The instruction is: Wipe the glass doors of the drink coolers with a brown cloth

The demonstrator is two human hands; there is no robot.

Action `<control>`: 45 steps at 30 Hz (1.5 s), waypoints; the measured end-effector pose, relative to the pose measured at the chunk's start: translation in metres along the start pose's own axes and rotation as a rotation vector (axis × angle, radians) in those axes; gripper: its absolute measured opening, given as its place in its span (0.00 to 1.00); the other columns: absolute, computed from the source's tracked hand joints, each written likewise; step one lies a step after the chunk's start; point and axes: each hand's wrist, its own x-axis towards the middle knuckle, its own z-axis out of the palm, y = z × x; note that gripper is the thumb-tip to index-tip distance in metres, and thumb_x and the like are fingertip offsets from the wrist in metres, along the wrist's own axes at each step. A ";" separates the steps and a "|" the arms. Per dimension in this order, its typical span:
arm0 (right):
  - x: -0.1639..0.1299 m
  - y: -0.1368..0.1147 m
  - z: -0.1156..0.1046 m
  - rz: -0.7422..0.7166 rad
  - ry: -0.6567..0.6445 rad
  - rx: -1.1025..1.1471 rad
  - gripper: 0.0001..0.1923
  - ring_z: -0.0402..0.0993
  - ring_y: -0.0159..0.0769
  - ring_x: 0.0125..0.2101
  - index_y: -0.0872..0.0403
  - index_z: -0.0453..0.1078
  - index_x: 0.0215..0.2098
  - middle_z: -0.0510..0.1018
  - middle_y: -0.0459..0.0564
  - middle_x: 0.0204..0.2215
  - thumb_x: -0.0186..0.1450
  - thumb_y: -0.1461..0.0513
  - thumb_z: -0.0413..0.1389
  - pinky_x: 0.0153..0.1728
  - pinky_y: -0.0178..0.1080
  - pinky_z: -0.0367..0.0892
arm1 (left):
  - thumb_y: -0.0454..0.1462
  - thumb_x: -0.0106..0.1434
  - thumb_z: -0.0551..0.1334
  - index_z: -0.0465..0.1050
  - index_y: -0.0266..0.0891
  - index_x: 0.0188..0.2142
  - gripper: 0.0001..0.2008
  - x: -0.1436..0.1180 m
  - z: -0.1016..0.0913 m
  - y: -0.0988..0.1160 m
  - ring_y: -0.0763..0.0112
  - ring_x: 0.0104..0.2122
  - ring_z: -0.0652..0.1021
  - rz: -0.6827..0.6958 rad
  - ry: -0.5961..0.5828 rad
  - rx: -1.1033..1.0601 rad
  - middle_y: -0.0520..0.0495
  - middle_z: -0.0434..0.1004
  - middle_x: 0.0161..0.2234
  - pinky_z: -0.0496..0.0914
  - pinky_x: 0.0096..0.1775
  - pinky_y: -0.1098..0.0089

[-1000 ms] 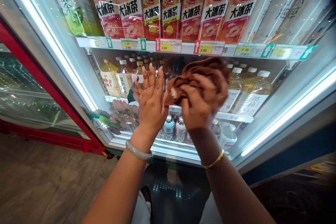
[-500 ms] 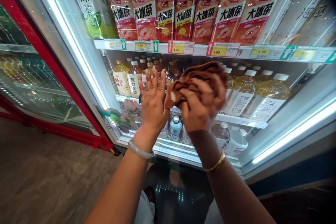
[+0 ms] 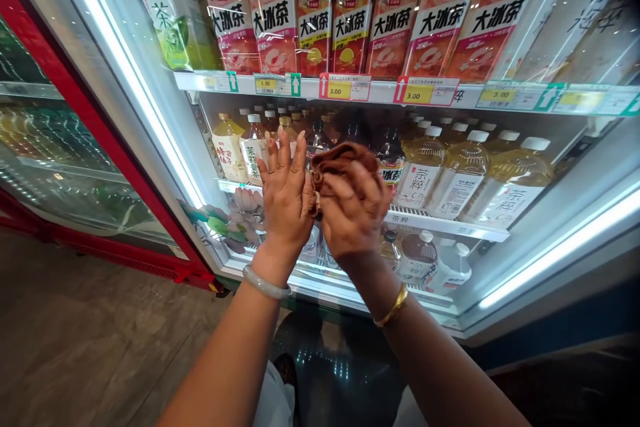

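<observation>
A crumpled brown cloth [image 3: 350,159] is bunched in my right hand [image 3: 353,213], its fingers curled over it. Right beside it, my left hand [image 3: 286,197] lies flat with fingers stretched upward, seemingly against the glass door [image 3: 320,320] of a lit drinks cooler. The cloth's edge meets the thumb side of my left hand. Behind the glass, bottles with white caps [image 3: 427,160] stand on the middle shelf to the right of my hands. Part of that shelf and some bottles are hidden by my hands and the cloth.
Large iced tea bottles [image 3: 385,27] line the upper shelf above price tags [image 3: 337,88]. Low on the door is a flower picture [image 3: 235,220]. A red-framed cooler [image 3: 125,167] stands to the left, over a grey floor [image 3: 115,340].
My right hand has moved left with the cloth, coming up against my left hand. My left hand has shifted only slightly to the left.
</observation>
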 end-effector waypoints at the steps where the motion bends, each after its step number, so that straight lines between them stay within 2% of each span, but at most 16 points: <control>1: -0.006 -0.002 0.002 -0.029 -0.039 0.004 0.09 0.66 0.44 0.65 0.45 0.80 0.39 0.83 0.43 0.52 0.69 0.63 0.57 0.71 0.54 0.55 | 0.45 0.79 0.43 0.45 0.49 0.76 0.29 -0.001 0.001 0.001 0.62 0.77 0.44 0.003 0.008 -0.005 0.49 0.41 0.78 0.37 0.75 0.51; 4: -0.009 0.007 -0.003 -0.078 -0.100 0.025 0.09 0.67 0.42 0.65 0.44 0.79 0.41 0.82 0.41 0.53 0.69 0.63 0.58 0.71 0.53 0.55 | 0.45 0.79 0.44 0.47 0.47 0.76 0.29 -0.004 0.002 0.001 0.62 0.77 0.44 0.005 0.019 0.005 0.47 0.42 0.77 0.37 0.75 0.51; 7: 0.011 0.032 -0.018 -0.039 0.003 0.027 0.07 0.67 0.46 0.65 0.44 0.79 0.41 0.82 0.44 0.52 0.67 0.62 0.61 0.68 0.55 0.59 | 0.46 0.78 0.46 0.49 0.46 0.76 0.30 -0.005 0.003 0.003 0.60 0.77 0.44 0.034 0.015 0.021 0.47 0.43 0.77 0.36 0.75 0.50; 10: 0.024 0.047 -0.030 0.042 0.094 -0.012 0.09 0.65 0.52 0.66 0.45 0.80 0.39 0.80 0.47 0.53 0.67 0.64 0.59 0.65 0.58 0.63 | 0.47 0.78 0.46 0.49 0.46 0.76 0.30 -0.005 0.007 0.009 0.60 0.77 0.43 0.039 -0.008 0.017 0.47 0.42 0.77 0.35 0.75 0.51; 12: 0.018 0.045 -0.034 0.050 0.057 -0.028 0.08 0.65 0.52 0.66 0.45 0.80 0.38 0.81 0.46 0.53 0.67 0.63 0.59 0.65 0.58 0.63 | 0.47 0.78 0.44 0.48 0.46 0.76 0.30 -0.007 0.012 0.014 0.62 0.77 0.43 0.032 -0.019 0.013 0.47 0.42 0.77 0.35 0.75 0.51; 16: -0.016 0.033 -0.036 -0.108 -0.132 -0.034 0.06 0.68 0.43 0.64 0.44 0.80 0.39 0.83 0.42 0.51 0.68 0.63 0.62 0.69 0.54 0.59 | 0.47 0.78 0.44 0.45 0.43 0.76 0.31 -0.018 0.025 0.021 0.62 0.77 0.41 0.053 -0.019 -0.006 0.43 0.40 0.77 0.35 0.74 0.51; 18: -0.023 0.038 -0.042 -0.149 -0.177 -0.032 0.07 0.68 0.40 0.64 0.43 0.80 0.40 0.84 0.40 0.51 0.68 0.63 0.63 0.70 0.53 0.57 | 0.47 0.78 0.45 0.45 0.42 0.76 0.32 -0.026 0.031 0.024 0.61 0.77 0.40 0.072 -0.038 -0.014 0.41 0.40 0.77 0.35 0.74 0.50; 22: -0.010 0.065 -0.065 -0.031 -0.091 -0.050 0.04 0.66 0.45 0.65 0.44 0.80 0.39 0.82 0.44 0.52 0.67 0.62 0.64 0.69 0.56 0.60 | 0.48 0.78 0.49 0.46 0.44 0.76 0.32 -0.035 0.042 0.031 0.59 0.76 0.41 0.089 -0.077 -0.041 0.42 0.38 0.77 0.33 0.74 0.50; 25: -0.003 0.073 -0.076 0.027 -0.064 -0.079 0.05 0.65 0.49 0.66 0.45 0.80 0.39 0.81 0.46 0.53 0.67 0.62 0.62 0.67 0.58 0.62 | 0.47 0.77 0.50 0.44 0.44 0.77 0.33 -0.036 0.049 0.039 0.61 0.76 0.41 0.099 -0.053 -0.067 0.43 0.36 0.77 0.32 0.74 0.51; 28: -0.014 0.069 -0.078 -0.050 -0.124 -0.090 0.05 0.66 0.47 0.65 0.45 0.80 0.40 0.82 0.44 0.52 0.67 0.62 0.63 0.68 0.56 0.61 | 0.47 0.77 0.49 0.40 0.43 0.77 0.34 -0.032 0.052 0.047 0.62 0.76 0.38 0.115 -0.045 -0.055 0.43 0.36 0.77 0.31 0.74 0.51; 30: -0.020 0.068 -0.078 -0.114 -0.179 -0.084 0.04 0.68 0.43 0.64 0.45 0.80 0.40 0.83 0.41 0.51 0.67 0.62 0.64 0.70 0.54 0.59 | 0.47 0.78 0.49 0.41 0.43 0.77 0.33 -0.028 0.053 0.052 0.61 0.76 0.38 0.105 -0.050 -0.055 0.43 0.36 0.77 0.31 0.74 0.50; 32: -0.018 0.074 -0.082 -0.107 -0.179 -0.060 0.04 0.68 0.42 0.64 0.44 0.80 0.39 0.83 0.41 0.50 0.67 0.61 0.64 0.70 0.53 0.59 | 0.48 0.78 0.48 0.43 0.43 0.77 0.33 -0.023 0.053 0.057 0.60 0.77 0.38 0.079 -0.052 -0.074 0.43 0.37 0.78 0.31 0.74 0.49; 36: -0.002 0.094 -0.095 0.039 -0.086 -0.035 0.06 0.65 0.47 0.66 0.45 0.81 0.38 0.81 0.45 0.53 0.67 0.62 0.61 0.68 0.57 0.62 | 0.52 0.77 0.46 0.44 0.45 0.77 0.34 -0.013 0.057 0.074 0.60 0.77 0.39 0.058 -0.063 -0.131 0.45 0.38 0.78 0.32 0.74 0.50; 38: 0.001 0.097 -0.098 0.076 -0.061 -0.060 0.08 0.64 0.49 0.66 0.45 0.81 0.37 0.81 0.46 0.53 0.68 0.63 0.60 0.67 0.57 0.63 | 0.52 0.77 0.45 0.42 0.46 0.77 0.34 -0.010 0.061 0.086 0.59 0.77 0.38 0.074 -0.072 -0.159 0.47 0.37 0.78 0.32 0.74 0.49; 42: -0.007 0.093 -0.098 0.043 -0.101 -0.134 0.07 0.67 0.45 0.64 0.44 0.81 0.38 0.83 0.44 0.50 0.69 0.61 0.60 0.69 0.53 0.61 | 0.50 0.78 0.42 0.42 0.48 0.77 0.32 -0.006 0.070 0.110 0.57 0.77 0.38 0.105 -0.077 -0.214 0.50 0.36 0.78 0.29 0.74 0.46; 45: -0.005 0.105 -0.107 0.010 -0.105 -0.133 0.06 0.68 0.45 0.63 0.43 0.81 0.38 0.83 0.43 0.50 0.69 0.61 0.60 0.70 0.57 0.59 | 0.49 0.78 0.41 0.41 0.50 0.77 0.31 -0.003 0.075 0.125 0.58 0.76 0.37 0.120 -0.055 -0.224 0.53 0.33 0.78 0.29 0.74 0.47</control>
